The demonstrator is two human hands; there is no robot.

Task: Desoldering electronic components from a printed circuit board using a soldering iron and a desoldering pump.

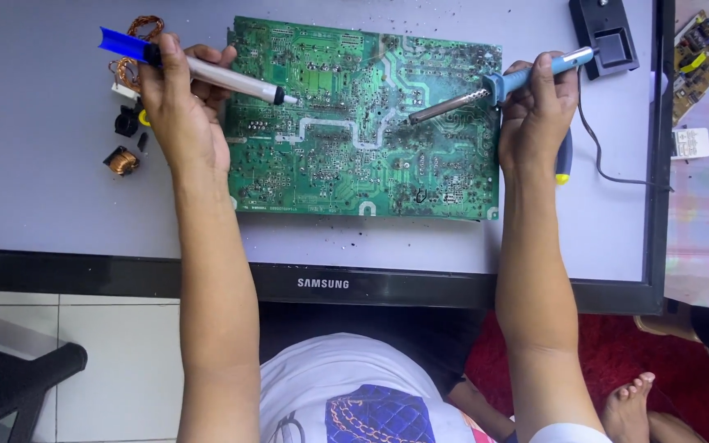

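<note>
A green circuit board (363, 119) lies solder side up in the upper middle of the frame, on the grey face of a flat screen (43, 213) that serves here as the desk. The left hand (178, 102), at the upper left, is closed around a silver solder sucker (223, 78) with a blue end; its tip touches the board near the board's upper left part. The right hand (535, 102), at the upper right, grips the blue handle of a soldering iron (486, 90), whose metal tip rests on the board near its middle. The iron's black cord (601, 156) runs down behind the hand and off toward the right edge. A black stand (605, 33) at the top right is cut off by the frame. Small copper coils (121, 160) and dark parts sit at the far left, partly hidden by the left hand. A second board (699, 49) at the far right is perhaps yellow-green; it is too small to read clearly.
</note>
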